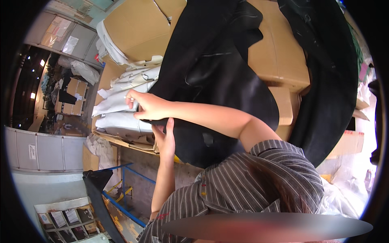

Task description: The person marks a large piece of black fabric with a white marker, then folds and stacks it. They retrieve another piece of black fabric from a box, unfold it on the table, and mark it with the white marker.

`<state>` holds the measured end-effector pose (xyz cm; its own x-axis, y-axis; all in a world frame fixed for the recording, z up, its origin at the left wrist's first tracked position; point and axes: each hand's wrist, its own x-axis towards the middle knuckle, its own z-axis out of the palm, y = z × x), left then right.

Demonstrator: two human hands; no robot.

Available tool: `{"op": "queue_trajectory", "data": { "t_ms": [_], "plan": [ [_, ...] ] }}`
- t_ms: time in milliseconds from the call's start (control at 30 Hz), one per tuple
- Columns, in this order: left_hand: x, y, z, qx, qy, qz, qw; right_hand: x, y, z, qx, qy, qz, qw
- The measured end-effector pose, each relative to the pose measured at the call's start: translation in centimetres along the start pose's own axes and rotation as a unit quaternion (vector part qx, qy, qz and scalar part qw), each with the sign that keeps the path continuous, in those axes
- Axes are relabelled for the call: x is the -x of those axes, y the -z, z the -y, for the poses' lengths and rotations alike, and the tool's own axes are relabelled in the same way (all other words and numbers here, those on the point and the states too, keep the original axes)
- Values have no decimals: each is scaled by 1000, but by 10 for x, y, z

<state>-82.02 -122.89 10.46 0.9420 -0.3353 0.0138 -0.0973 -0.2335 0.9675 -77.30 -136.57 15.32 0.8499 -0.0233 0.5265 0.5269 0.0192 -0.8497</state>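
A large black sheet, smooth like leather (219,77), drapes over cardboard boxes in front of me. My left hand (166,141) is at its left edge, thumb up and fingers curled, closed on that edge. Just above it, my right hand (150,106) reaches across from the right, its fingers bent in a pinch. A small pale bit shows at those fingertips, too small to name. Beneath the right hand lie stacked white sheets (117,103) with uneven edges, inside an open cardboard box (106,77).
Another black sheet (328,81) hangs over boxes on the right. A closed carton (279,48) stands between the two black sheets. At lower left are a blue metal frame (121,182), a black strip (99,198) and a rack with compartments (67,220). Grey panels (44,150) line the left.
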Motion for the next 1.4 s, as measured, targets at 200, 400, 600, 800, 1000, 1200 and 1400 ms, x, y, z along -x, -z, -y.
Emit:
{"op": "queue_trajectory", "data": {
  "t_ms": [200,400,600,800,1000,1200,1400],
  "plan": [
    [-9,-6,46,-21,-60,-77,995,5,115,-15,128,60,-321,936],
    [17,66,-34,-237,33,227,944,34,328,-75,346,-108,-642,675],
    [26,37,-80,-373,16,526,764,41,399,-86,301,-233,-720,580],
    [10,22,-48,-314,62,484,814,73,404,-86,283,-224,-685,633],
    [30,33,-60,-342,59,436,830,41,430,-92,351,-306,-633,618],
    [59,109,-50,-332,-156,138,920,15,472,-100,41,-102,-624,774],
    [110,191,-62,-211,-128,-47,968,8,511,52,15,145,-666,731]
  ]
}}
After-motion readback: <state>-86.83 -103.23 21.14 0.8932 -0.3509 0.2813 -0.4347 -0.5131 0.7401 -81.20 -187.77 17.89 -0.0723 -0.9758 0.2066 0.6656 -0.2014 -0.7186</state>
